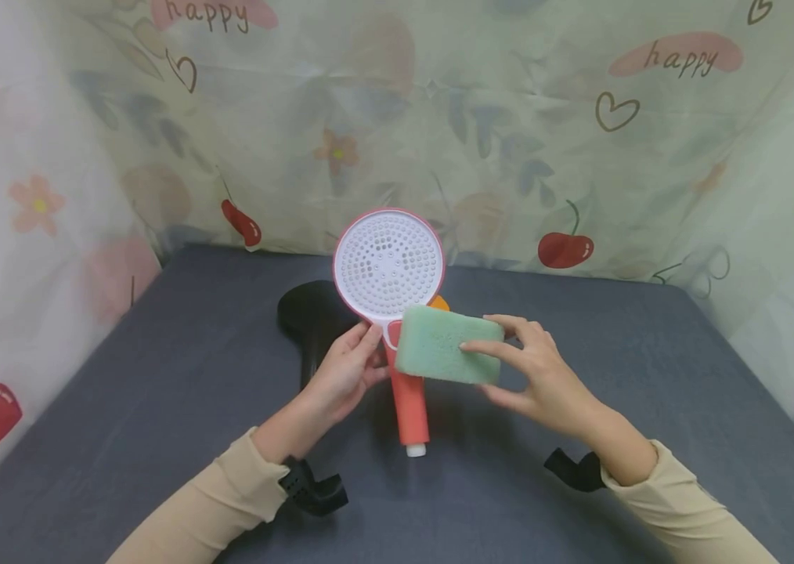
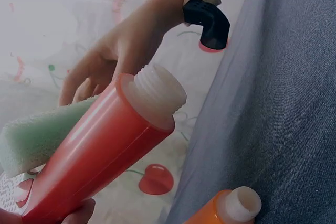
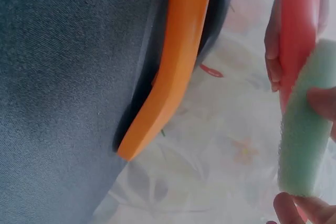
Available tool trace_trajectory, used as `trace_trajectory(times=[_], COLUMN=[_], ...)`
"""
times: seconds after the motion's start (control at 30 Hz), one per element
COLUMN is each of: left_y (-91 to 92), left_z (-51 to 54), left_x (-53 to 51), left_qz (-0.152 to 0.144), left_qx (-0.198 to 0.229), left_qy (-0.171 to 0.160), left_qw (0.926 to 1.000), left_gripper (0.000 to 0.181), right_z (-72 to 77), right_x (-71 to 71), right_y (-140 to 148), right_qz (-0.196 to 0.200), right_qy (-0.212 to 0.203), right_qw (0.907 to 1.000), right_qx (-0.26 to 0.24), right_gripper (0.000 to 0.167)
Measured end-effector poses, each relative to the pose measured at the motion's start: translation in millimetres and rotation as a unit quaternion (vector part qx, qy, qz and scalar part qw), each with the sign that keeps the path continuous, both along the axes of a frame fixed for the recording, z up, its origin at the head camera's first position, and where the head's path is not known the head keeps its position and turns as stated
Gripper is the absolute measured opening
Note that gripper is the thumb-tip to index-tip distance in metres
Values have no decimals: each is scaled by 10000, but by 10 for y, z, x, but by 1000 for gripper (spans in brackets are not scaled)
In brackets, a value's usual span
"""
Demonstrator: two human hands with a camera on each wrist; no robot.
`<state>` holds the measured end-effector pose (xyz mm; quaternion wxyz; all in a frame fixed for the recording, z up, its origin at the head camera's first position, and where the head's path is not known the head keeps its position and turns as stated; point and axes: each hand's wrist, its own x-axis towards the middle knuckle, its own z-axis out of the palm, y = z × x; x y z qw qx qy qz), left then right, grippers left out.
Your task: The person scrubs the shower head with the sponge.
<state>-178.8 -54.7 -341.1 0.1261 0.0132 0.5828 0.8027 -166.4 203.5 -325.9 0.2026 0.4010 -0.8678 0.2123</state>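
Note:
A red shower head with a round white nozzle face [image 1: 388, 262] is held upright above the table, face toward the head camera. My left hand [image 1: 341, 372] grips it at the neck, just below the face. Its red handle [image 2: 100, 140] ends in a white threaded connector [image 2: 160, 93], in the left wrist view. My right hand [image 1: 545, 376] pinches a light green sponge [image 1: 439, 345] between thumb and fingers. The sponge overlaps the upper handle in the head view; whether they touch I cannot tell.
Behind my left hand, a black object with a rounded head and narrow handle [image 1: 308, 313] lies on the dark grey cloth-covered table [image 1: 157, 392]. An orange shower-head-like object [image 3: 170, 72] lies beyond the sponge, mostly hidden in the head view. Patterned curtains [image 1: 397, 117] enclose the back and sides.

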Motion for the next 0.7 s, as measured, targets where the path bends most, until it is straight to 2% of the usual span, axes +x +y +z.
trace_trajectory(times=[0.1, 0.27, 0.37, 0.5, 0.7], left_y=[-1, -17, -18, -23, -42], left_z=[10, 12, 18, 16, -3], left_x=[3, 5, 13, 22, 36], left_qz=[2, -26, -126, -410, -766], left_qx=[10, 27, 169, 349, 310], left_qy=[-134, -205, -252, -238, -6], left_qw=[9999, 9998, 9995, 9983, 9966], left_gripper=[38, 39, 40, 42, 52], right_z=[-9, -12, -5, 3, 22], right_x=[7, 40, 66, 95, 109], right_y=[11, 51, 62, 63, 45], right_qz=[101, 693, 901, 957, 933], right_qy=[-71, -266, -379, -581, -803], right_qw=[9999, 9965, 9939, 9924, 9911], right_qx=[28, 395, 517, 515, 506], right_gripper=[55, 54, 56, 54, 54])
